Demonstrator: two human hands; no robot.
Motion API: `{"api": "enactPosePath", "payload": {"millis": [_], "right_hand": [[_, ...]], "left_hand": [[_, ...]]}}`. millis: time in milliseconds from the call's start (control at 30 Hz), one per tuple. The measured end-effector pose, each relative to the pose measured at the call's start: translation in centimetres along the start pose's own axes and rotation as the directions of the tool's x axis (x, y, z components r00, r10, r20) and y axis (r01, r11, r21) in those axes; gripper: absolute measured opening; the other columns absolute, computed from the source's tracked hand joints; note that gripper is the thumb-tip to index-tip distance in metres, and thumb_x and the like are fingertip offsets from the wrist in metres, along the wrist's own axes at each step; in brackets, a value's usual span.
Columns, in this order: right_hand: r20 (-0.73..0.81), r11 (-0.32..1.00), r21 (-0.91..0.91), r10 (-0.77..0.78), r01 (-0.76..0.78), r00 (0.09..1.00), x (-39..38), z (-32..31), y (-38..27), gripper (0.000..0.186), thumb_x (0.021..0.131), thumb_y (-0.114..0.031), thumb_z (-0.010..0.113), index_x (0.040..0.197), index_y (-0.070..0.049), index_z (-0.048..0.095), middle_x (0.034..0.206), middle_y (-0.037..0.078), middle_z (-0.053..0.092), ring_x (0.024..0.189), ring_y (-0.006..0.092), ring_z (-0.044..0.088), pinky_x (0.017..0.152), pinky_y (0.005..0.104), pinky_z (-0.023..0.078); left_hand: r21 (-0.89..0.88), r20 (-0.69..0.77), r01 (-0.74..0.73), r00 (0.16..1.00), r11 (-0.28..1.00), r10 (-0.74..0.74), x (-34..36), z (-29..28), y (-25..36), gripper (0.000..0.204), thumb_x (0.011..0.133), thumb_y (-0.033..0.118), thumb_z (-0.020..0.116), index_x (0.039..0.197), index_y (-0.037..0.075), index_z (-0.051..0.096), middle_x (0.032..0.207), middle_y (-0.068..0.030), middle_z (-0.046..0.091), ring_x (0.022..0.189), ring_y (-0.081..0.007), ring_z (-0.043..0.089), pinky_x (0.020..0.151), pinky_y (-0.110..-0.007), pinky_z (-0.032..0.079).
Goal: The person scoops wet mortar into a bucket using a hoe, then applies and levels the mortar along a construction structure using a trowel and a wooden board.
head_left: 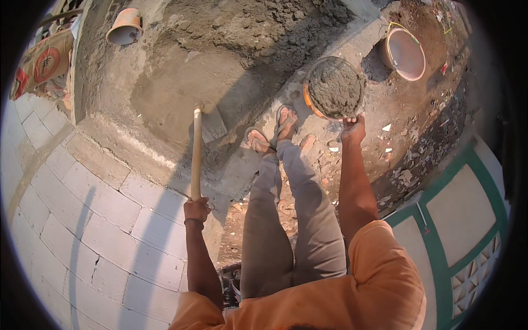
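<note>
Nearest the camera, an orange shirt [324, 302] is spreading across the lower edge. Reading left to right: a printed brown sack [54, 58] is slumping beside a low wall edge, above a whitish block wall [104, 220]. A stained orange bucket [125, 23] is tilting, its mouth facing the wearer. The left hand [196, 210] is closing around the lower end of a hoe [196, 159], fingers wrapped fully round the shaft. The hoe's handle is looking smooth, straight and pale tan; its flat grey blade [214, 125] is lying in smeared wet mortar. Behind, a lumpy grey mortar heap [264, 27] is lying partly in shadow. Two sandalled feet [275, 131] are standing at the slab's edge. Just beyond them, an orange bucket of mortar [309, 98] is sitting on the ground, its contents mounding up rough, dark grey and moist to the rim. The right hand [352, 131] is gripping its near rim, fingers curled over the edge. Farther right, a pale-lined bucket [407, 54] is leaning with its mouth outward; below, a green-framed panel [465, 214] is bordering the littered ground.
</note>
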State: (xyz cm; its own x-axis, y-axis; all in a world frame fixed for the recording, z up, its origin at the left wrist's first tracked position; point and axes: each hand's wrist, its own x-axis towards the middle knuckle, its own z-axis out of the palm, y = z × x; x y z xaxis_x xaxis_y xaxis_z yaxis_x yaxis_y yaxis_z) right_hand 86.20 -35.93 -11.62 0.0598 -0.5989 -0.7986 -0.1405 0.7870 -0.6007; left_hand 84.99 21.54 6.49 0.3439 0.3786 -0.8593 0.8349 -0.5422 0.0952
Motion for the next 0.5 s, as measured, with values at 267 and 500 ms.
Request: {"api": "enactPosePath", "payload": {"millis": [267,500], "right_hand": [[-0.127,0.974,0.189,0.152,-0.127,0.980,-4.0,1.8,-3.7,0.041,0.098,-0.047,0.032,0.088,-0.009,0.044,0.061,0.001,0.036,0.049,0.0162,0.033,0.055,0.0365,0.039],[-0.188,0.972,0.173,0.189,-0.157,0.964,-13.9,-5.5,-8.0,0.048,0.096,-0.054,0.026,0.079,-0.013,0.044,0.054,-0.003,0.032,0.045,0.0150,0.029,0.053,0.0340,0.036]], "left_hand": [[0.646,-0.177,0.189,0.980,0.740,-0.096,8.1,-3.0,4.6,0.050,0.070,0.032,0.080,0.104,0.000,0.060,0.098,-0.0177,0.067,0.095,-0.0288,0.066,0.083,-0.038,0.053],[0.357,-0.360,0.070,0.931,0.931,0.068,0.9,-5.3,3.1,0.044,0.071,0.018,0.071,0.109,0.000,0.059,0.111,-0.0229,0.061,0.106,-0.0353,0.059,0.091,-0.041,0.048]]}}
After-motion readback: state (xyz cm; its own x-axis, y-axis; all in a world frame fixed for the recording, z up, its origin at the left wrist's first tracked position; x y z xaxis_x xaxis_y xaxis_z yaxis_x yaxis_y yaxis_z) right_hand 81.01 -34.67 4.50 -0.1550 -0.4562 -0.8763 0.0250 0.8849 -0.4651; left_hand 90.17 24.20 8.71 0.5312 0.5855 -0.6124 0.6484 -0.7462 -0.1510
